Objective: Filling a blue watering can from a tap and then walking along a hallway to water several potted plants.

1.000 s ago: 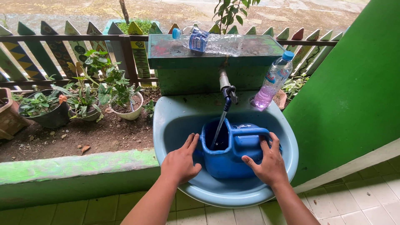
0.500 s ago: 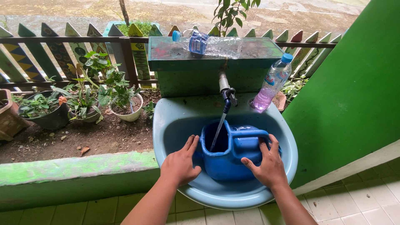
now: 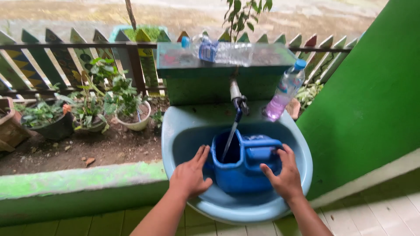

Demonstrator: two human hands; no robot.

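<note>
Left hand [image 3: 189,175] lies flat, fingers spread, against the left side of the blue watering can [image 3: 239,168]; open, not gripping. Right hand [image 3: 286,175] is open too, fingers fanned over the can's right side near the handle [image 3: 261,143], touching but not closed around it.

Can stands upright inside the light blue basin [image 3: 175,131], roughly centred, mouth facing up. Thin stream of water [image 3: 229,142] runs from the tap [image 3: 238,104] straight into the can's opening.

Behind the basin: green concrete block [image 3: 197,81] carrying the tap pipe. Clear plastic bottle with pink liquid [image 3: 283,91] leans on the basin's back right rim. Another clear bottle [image 3: 218,50] lies on its side on top of the block.

Left of the basin: soil bed with potted plants [image 3: 127,102], green ledge [image 3: 78,179] in front. Painted picket fence [image 3: 52,61] beyond. Green wall [image 3: 372,96] on the right.
</note>
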